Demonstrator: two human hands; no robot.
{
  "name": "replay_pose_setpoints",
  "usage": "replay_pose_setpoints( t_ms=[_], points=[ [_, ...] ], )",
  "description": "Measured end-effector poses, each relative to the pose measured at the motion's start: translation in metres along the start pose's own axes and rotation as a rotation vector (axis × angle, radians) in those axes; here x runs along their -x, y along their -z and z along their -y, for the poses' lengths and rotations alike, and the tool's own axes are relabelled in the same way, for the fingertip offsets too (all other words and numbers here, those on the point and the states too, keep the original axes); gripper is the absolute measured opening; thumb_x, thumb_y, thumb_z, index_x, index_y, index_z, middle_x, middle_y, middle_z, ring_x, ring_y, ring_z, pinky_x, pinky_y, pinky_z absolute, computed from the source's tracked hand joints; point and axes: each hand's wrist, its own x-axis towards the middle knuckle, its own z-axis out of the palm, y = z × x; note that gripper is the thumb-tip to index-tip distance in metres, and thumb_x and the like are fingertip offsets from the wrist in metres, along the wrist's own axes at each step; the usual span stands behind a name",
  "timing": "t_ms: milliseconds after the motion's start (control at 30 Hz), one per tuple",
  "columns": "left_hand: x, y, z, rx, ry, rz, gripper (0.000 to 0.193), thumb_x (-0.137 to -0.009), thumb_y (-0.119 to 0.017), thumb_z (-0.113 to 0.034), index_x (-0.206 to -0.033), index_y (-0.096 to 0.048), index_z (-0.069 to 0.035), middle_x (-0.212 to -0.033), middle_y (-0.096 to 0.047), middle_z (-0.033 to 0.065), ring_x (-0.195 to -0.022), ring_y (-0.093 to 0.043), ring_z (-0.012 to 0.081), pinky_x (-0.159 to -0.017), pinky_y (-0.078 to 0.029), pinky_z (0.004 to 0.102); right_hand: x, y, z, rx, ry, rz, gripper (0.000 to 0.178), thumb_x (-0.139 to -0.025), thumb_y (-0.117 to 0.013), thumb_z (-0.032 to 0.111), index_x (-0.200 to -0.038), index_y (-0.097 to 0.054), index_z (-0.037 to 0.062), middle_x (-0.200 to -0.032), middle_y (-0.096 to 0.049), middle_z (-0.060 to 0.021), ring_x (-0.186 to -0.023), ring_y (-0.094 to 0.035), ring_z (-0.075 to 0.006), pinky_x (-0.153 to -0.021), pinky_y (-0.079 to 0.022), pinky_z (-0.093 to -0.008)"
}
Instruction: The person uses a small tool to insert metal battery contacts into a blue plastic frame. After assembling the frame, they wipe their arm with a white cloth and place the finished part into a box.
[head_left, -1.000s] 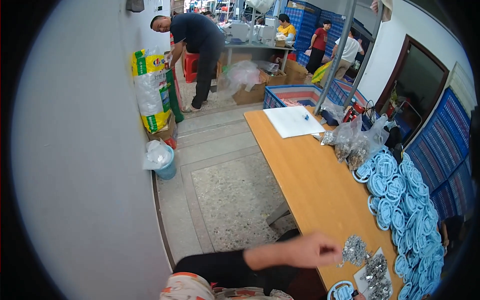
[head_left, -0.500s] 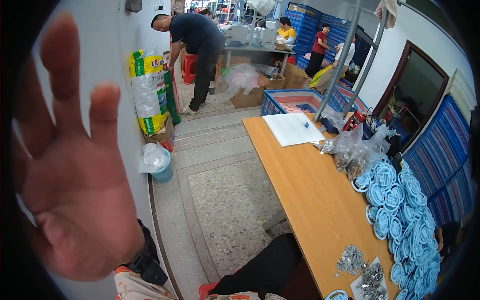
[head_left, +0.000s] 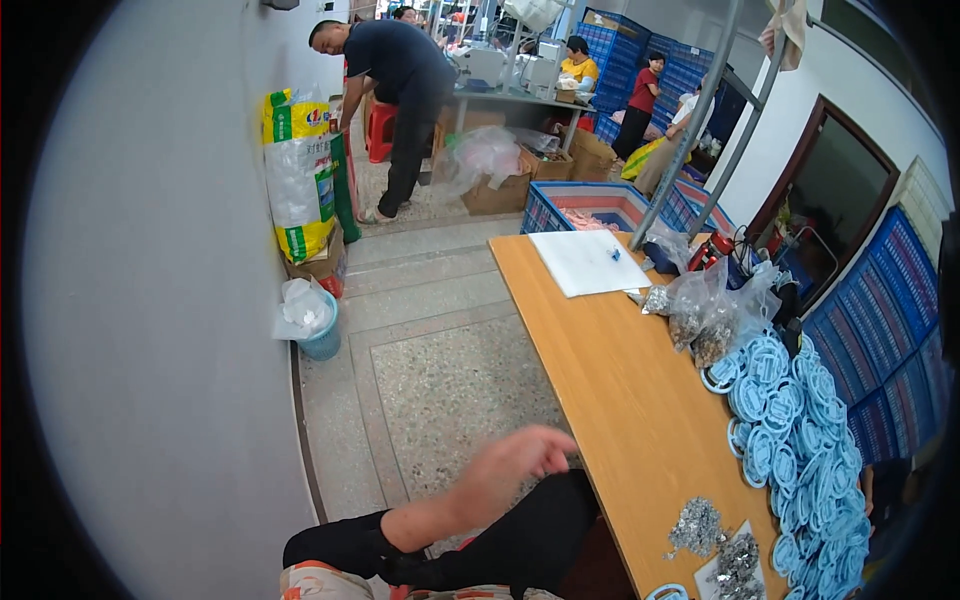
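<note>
My left hand [head_left: 515, 465] is in the air just left of the wooden table's [head_left: 640, 400] near edge, above my dark-clad leg [head_left: 520, 530]. Its forearm comes in from the lower left. Motion softens its outline; the index finger reaches out past the loosely bent others, and I see nothing held. My right hand is out of the picture. Closest on the tabletop are a loose pile of small silvery pieces [head_left: 697, 527] and a second such heap [head_left: 738, 565] on a white sheet. Along the right side lies a large mound of light-blue oval plastic parts [head_left: 800, 450].
Farther up the table are a white board [head_left: 585, 262] and clear bags of small parts [head_left: 705, 315]. Metal posts [head_left: 690, 130] rise behind it. At left, a blue bin [head_left: 322, 340] and a yellow-white sack [head_left: 300, 180] stand by the wall. A person [head_left: 395, 90] bends over nearby.
My left hand, raised with spread fingers close to the camera at the left, has dropped and swung right toward the table edge, its fingers now bent. The view has shifted slightly.
</note>
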Motion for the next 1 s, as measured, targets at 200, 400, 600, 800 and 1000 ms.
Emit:
replay_pose_setpoints(
  t_ms=[200, 400, 600, 800, 1000],
  points=[
    [-0.011, -0.008, -0.024, -0.173, 0.024, 0.378, 0.032, -0.103, -0.043, -0.023, -0.120, -0.061, -0.002, -0.092, -0.062, 0.0027, -0.084, -0.059, 0.0113, -0.079, -0.047, 0.0268, 0.003, -0.003, -0.002, -0.020, -0.015, -0.015, 0.041, -0.099, -0.045, 0.048, -0.084, -0.060, 0.0138, -0.050, -0.047, 0.0021, -0.033, -0.036, -0.0077, -0.029, -0.020, -0.0219],
    [-0.046, 0.014, -0.127, -0.202, -0.424, 0.226, 0.050, -0.100, -0.033, -0.035, -0.126, -0.059, -0.002, -0.116, -0.063, 0.0102, -0.112, -0.054, 0.0192, -0.092, -0.041, 0.0324, 0.003, -0.008, -0.005, -0.038, -0.039, -0.019, 0.040, -0.099, -0.045, 0.048, -0.084, -0.060, 0.0138, -0.050, -0.047, 0.0020, -0.033, -0.036, -0.0075, -0.029, -0.020, -0.0218],
    [-0.034, 0.007, -0.199, -0.249, -0.910, 0.257, 0.063, -0.101, -0.018, -0.056, -0.148, -0.037, -0.020, -0.142, -0.045, 0.0194, -0.128, -0.045, 0.0343, -0.095, -0.041, 0.0436, 0.006, -0.021, 0.004, -0.035, -0.046, -0.043, 0.040, -0.099, -0.045, 0.047, -0.082, -0.059, 0.0133, -0.048, -0.046, 0.0021, -0.034, -0.035, -0.0074, -0.030, -0.021, -0.0222],
    [-0.038, 0.003, -0.214, -0.264, -1.097, 0.334, 0.062, -0.099, -0.021, -0.058, -0.152, -0.030, -0.027, -0.156, -0.029, 0.0191, -0.138, -0.037, 0.0352, -0.098, -0.039, 0.0441, 0.007, -0.018, 0.001, -0.009, -0.035, -0.065, 0.039, -0.099, -0.043, 0.040, -0.077, -0.058, 0.0117, -0.047, -0.044, 0.0019, -0.034, -0.036, -0.0084, -0.031, -0.022, -0.0226],
    [-0.041, 0.006, -0.149, 0.075, -0.754, 0.008, 0.064, -0.098, -0.025, -0.058, -0.151, -0.033, -0.021, -0.146, -0.044, 0.0185, -0.132, -0.043, 0.0313, -0.098, -0.039, 0.0441, 0.012, -0.007, -0.010, -0.064, -0.076, -0.072, 0.039, -0.099, -0.044, 0.039, -0.077, -0.059, 0.0107, -0.049, -0.048, -0.0004, -0.035, -0.039, -0.0108, -0.032, -0.025, -0.0240]
  ],
)
